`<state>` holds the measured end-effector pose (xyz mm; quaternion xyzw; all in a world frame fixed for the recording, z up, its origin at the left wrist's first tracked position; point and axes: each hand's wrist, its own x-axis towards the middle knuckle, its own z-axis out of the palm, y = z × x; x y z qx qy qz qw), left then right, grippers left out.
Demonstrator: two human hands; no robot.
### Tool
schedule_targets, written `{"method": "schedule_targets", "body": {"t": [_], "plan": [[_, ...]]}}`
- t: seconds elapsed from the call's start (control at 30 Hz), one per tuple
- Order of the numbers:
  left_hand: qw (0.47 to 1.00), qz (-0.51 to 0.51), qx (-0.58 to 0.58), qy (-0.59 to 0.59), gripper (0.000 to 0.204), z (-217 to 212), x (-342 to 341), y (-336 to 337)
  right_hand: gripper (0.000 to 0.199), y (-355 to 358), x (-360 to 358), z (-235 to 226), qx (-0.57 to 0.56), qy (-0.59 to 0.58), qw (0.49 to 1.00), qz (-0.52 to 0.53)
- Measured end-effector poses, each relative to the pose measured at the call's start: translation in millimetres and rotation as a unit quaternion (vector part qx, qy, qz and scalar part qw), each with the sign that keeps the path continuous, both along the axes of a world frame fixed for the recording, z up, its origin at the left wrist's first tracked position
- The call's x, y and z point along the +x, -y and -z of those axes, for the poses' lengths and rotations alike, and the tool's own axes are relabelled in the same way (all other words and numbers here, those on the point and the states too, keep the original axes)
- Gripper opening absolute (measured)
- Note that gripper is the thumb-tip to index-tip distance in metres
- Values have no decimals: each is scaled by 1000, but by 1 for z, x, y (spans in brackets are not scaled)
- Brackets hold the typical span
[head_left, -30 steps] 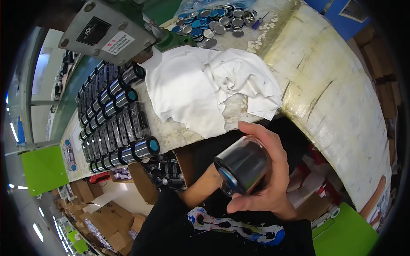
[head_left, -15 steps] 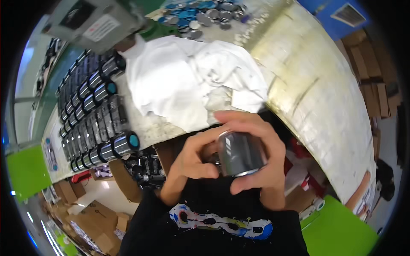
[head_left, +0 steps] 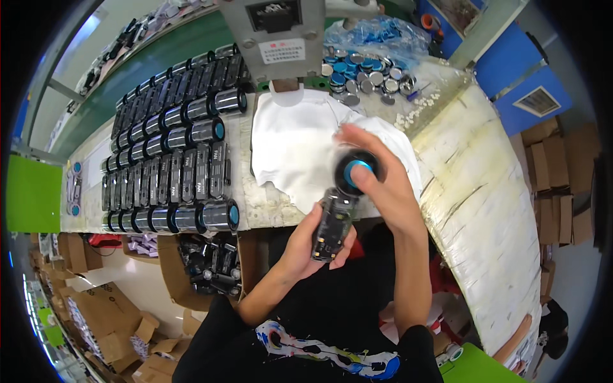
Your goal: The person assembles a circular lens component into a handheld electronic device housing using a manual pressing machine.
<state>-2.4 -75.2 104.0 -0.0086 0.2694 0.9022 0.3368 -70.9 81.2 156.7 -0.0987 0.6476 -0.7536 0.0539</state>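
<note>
A dark, see-through oblong unit is gripped upright in the left hand, fingers wrapped round its lower part. Just above it, a black cylinder with a blue end is held in the right hand, fingers curled over it, thumb on the blue face. Beyond both hands a white cloth is spread on the bench. Left of the hands, rows of cylinders are laid out. Below the left hand, an open carton is filled with dark parts. Farthest off, a heap of round caps is seen.
</note>
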Motion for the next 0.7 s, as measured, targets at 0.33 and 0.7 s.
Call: {"method": "schedule_targets", "body": {"t": [0.33,0.7], "plan": [[973,-128,164,102,57,-3,-55,18,43,-40,-91,-166,-23,-436,888,147],[976,-121,160,84,61,1,-84,27,24,-62,-119,-182,-16,-449,878,166]]}}
